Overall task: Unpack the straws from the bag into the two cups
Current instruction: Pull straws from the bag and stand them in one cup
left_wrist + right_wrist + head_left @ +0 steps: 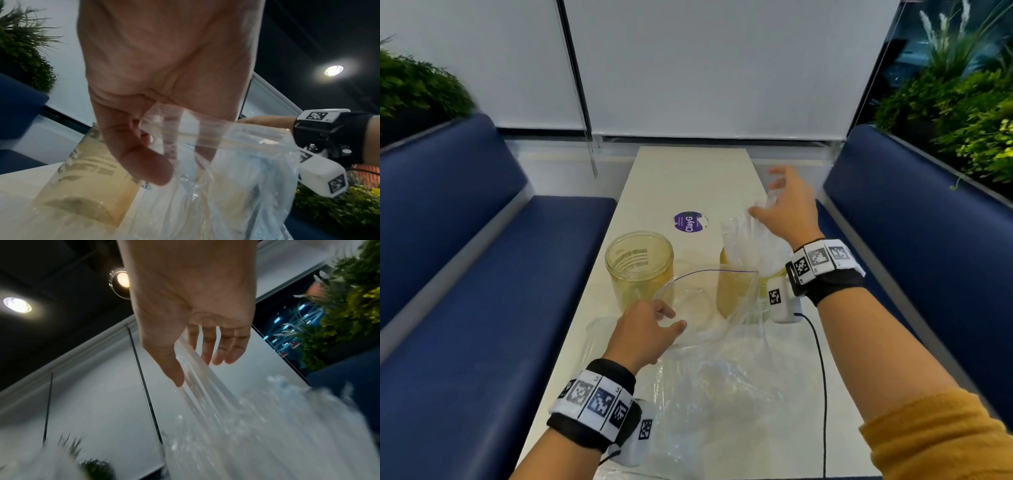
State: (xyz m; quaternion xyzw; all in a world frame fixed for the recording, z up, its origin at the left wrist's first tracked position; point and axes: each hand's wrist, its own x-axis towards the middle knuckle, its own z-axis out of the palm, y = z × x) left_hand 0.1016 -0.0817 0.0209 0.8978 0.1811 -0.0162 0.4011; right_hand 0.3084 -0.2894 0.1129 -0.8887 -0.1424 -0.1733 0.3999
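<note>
Here my left hand [645,329] pinches the open rim of the clear plastic bag [709,370], thumb outside and fingers inside the mouth, as the left wrist view shows. The bag lies crumpled on the cream table [688,178] in front of me, its mouth edged with a thin purple line and lifted toward the cups.

My right hand [787,209] is over the right cup [732,291], fingers spread and loose, gripping nothing. Its thumb and fingertips are right at the top ends of the straws [743,240], a bundle of clear ones standing up out of that cup; whether skin touches them I cannot tell.

The left cup [639,267], a yellowish see-through one, stands just beside the bag's mouth. It has grey printing on its side, too blurred to read.

Beyond the cups a round purple sticker [690,222] lies on the table, with white letters reading "ClayG"; the rest is unreadable.

Blue benches [465,260] run along both sides.
</note>
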